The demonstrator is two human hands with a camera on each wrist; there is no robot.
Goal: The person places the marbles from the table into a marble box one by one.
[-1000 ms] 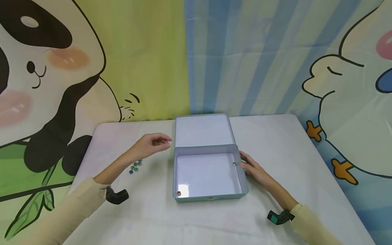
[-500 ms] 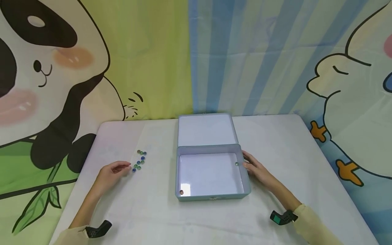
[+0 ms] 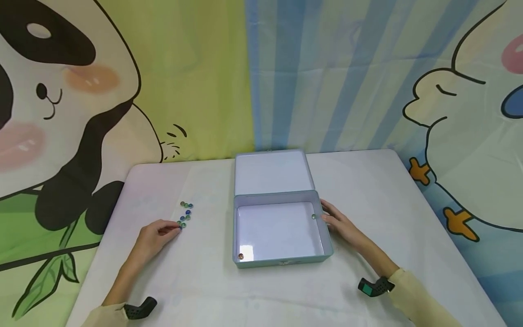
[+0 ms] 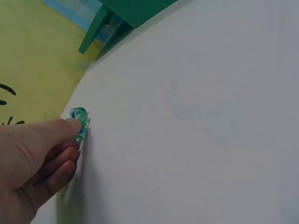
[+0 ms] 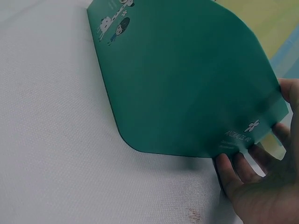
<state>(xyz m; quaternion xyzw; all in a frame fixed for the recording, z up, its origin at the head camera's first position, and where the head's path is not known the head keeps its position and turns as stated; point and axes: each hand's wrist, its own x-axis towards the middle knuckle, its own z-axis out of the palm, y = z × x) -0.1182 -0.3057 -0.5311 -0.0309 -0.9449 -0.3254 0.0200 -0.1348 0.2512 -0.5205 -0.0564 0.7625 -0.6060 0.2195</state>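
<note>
My left hand [image 3: 153, 240] is at the near end of a loose group of glass marbles [image 3: 187, 212], thumb and fingertips pinching a blue one mostly covered by them. In the left wrist view, blue and green marbles [image 4: 83, 122] show just past the thumb tip. An open green tin box [image 3: 282, 262] stands in the middle of the table, hinged lid [image 3: 273, 172] tipped back. Inside lie a brownish marble [image 3: 240, 256] and a pale green marble [image 3: 313, 216]. My right hand [image 3: 345, 231] rests against the box's right side, its spread fingers [image 5: 227, 170] touching the outer wall.
The box stands on a white-covered table [image 3: 196, 286]. Behind the table hangs a printed curtain [image 3: 204, 77] with cartoon animals, close to its back edge.
My left hand has come back from beside the box, down and left to the marbles, then slightly right until its fingertips meet the nearest one. My right hand stays at the box.
</note>
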